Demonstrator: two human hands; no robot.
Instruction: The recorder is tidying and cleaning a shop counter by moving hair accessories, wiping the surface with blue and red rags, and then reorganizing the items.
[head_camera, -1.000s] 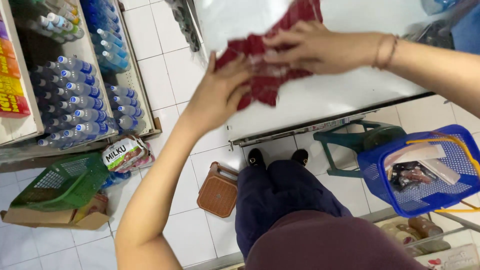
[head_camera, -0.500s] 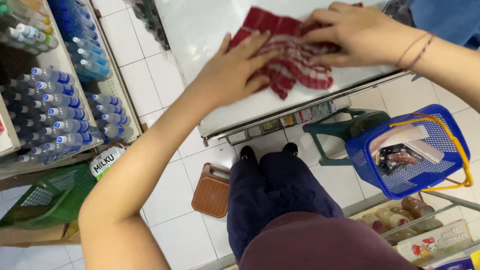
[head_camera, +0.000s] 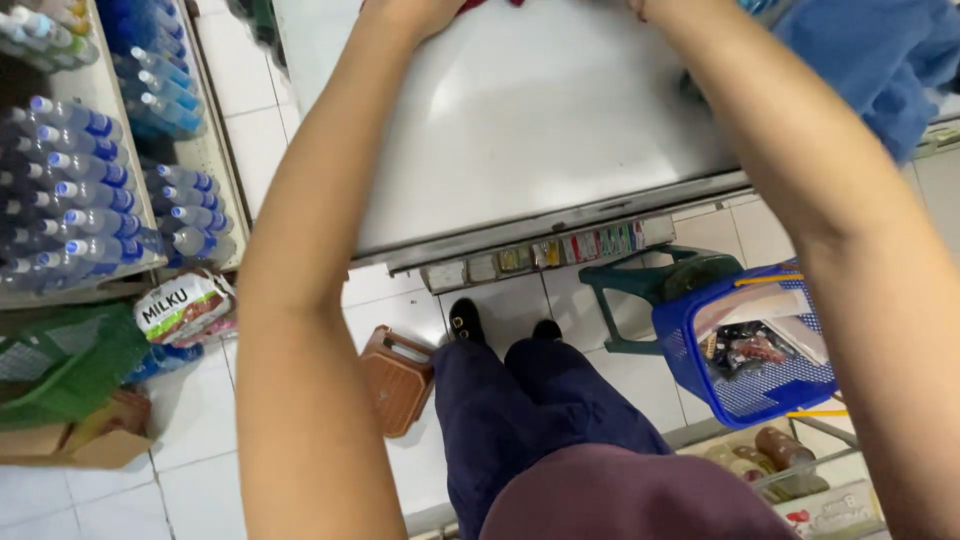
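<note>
Hands at top edge, grip not discernible | left hand (head_camera: 415, 12) on red cloth (head_camera: 490, 4) | white table (head_camera: 520, 130) | coloured rectangular labels (head_camera: 560, 252) along front edge | blue mesh basket (head_camera: 745, 395) lower right

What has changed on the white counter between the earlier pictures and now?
Both hands have slid the red checked cloth up the white counter, away from the person; only a sliver shows at the top edge, hands nearly out of view. The blue basket and bottle shelves stayed put.

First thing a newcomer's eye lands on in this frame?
Two bare forearms reach up across a white shelf top, with the left hand at the top edge beside a sliver of red cloth; the right hand is cut off. Rows of blue-capped bottles fill the left rack, and a blue basket sits on the floor at right.
</note>
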